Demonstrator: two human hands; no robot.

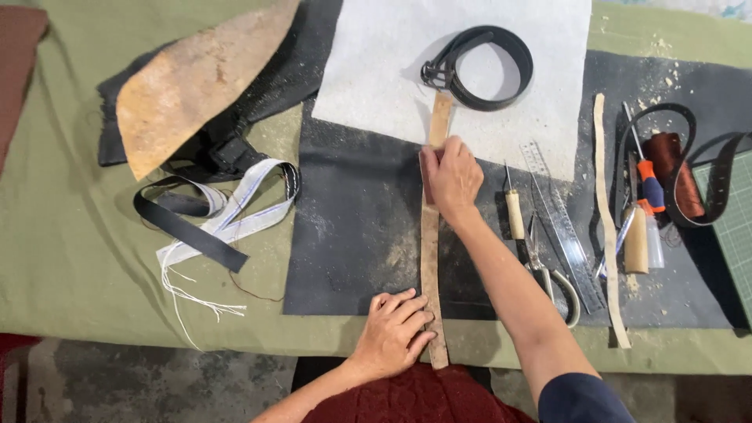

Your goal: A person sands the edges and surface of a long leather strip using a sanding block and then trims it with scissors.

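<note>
At the far left, around nine to ten o'clock from the hands, a rough tan hide offcut [192, 82] lay across a dark leather piece on the green cloth [70, 235]. Just below it sat a tangle of black and white webbing straps [215, 215] with loose white threads trailing toward seven o'clock.

The left hand [395, 333] lay flat, fingers together and uncurled, pressing the near end of a long brown leather strip [430, 258] at six o'clock, on the table's edge. That strip ran straight up the middle of a black leather sheet [352, 235], from six toward twelve o'clock, its far end reaching onto a white sheet [376, 70]. The right hand [452, 176] rested on the strip's upper part, fingers bent over it (whether it pinched the strip or merely pressed down on it, I could not tell).

At twelve to one o'clock a coiled black belt [486, 66] sat on the white sheet. At three o'clock from the right hand lay an awl with a pale handle [514, 213], scissors [548, 274], a clear ruler [564, 227], a thin pale leather strip [607, 227], an orange-handled tool [648, 184] and a spool of brown thread [675, 176].
</note>
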